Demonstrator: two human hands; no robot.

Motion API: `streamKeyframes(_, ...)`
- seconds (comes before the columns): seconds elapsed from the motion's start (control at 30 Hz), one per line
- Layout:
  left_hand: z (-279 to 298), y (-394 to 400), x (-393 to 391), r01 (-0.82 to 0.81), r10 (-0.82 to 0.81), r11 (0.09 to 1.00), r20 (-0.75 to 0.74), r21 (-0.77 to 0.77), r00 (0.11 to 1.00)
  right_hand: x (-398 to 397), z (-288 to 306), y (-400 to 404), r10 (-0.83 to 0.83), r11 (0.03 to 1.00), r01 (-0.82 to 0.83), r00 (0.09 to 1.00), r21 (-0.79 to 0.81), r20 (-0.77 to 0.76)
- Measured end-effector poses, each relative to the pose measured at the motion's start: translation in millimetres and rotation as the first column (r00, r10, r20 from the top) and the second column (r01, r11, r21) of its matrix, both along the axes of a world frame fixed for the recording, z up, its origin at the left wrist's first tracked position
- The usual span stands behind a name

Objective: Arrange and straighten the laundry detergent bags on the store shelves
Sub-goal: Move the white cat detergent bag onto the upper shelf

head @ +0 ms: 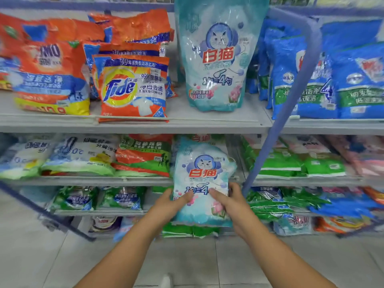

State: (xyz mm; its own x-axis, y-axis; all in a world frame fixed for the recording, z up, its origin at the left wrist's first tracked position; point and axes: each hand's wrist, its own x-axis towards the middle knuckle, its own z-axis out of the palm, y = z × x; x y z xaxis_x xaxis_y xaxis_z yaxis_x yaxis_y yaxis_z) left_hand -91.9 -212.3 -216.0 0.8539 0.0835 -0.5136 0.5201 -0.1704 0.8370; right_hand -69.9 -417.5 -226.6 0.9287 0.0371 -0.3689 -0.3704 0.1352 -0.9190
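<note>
Landmark: the small teal cat-logo bag (pixel 202 181), held upright in front of the middle shelf (pixel 87 180).
Far upper left: orange detergent bags (pixel 44 65) leaning on the top shelf (pixel 133 124).
Upper left, nearer: an orange Tide bag (pixel 133 88) standing at the top shelf's front edge.
Left hand (pixel 173 201): grips the landmark's lower left edge, thumb curled over its front.
Directly above: a large teal cat-logo bag (pixel 218 57) standing upright on the top shelf.
Right hand (pixel 228 201): fingers curled round the landmark's lower right edge, thumb on its front.
Right: a blue shelf post (pixel 276 129) slanting alongside.
Upper right: blue bags (pixel 324 80) standing in a row.
</note>
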Motion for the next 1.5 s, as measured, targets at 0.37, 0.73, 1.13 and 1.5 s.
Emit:
streamKeyframes(0.37, 113, -42, -50, -0.078, 0.106, 0.993, 0.359, -0.091, 0.927, -33, 133, -51, 0.196, 0.98, -0.199, 0.931, -0.02, 0.308)
streamKeyframes(0.73, 213, -47, 27, -0.104, 0.023, 0.992, 0.705, 0.072, 0.708, 35, 219, -47, 0.055, 0.998, -0.051, 0.774, -0.024, 0.631)
streamKeyframes(1.13, 176, -34, 170, -0.018, -0.179, 0.956, 0.632, 0.292, 0.754, 164, 181, -29, 0.023, 0.943, 0.164, 0.837, -0.291, 0.546)
streamKeyframes(1.5, 158, -27, 188, -0.015, -0.232, 0.94, 0.673, 0.34, 0.703, 175, 171, -24, -0.085, 0.927, 0.282, 0.8, -0.248, 0.594)
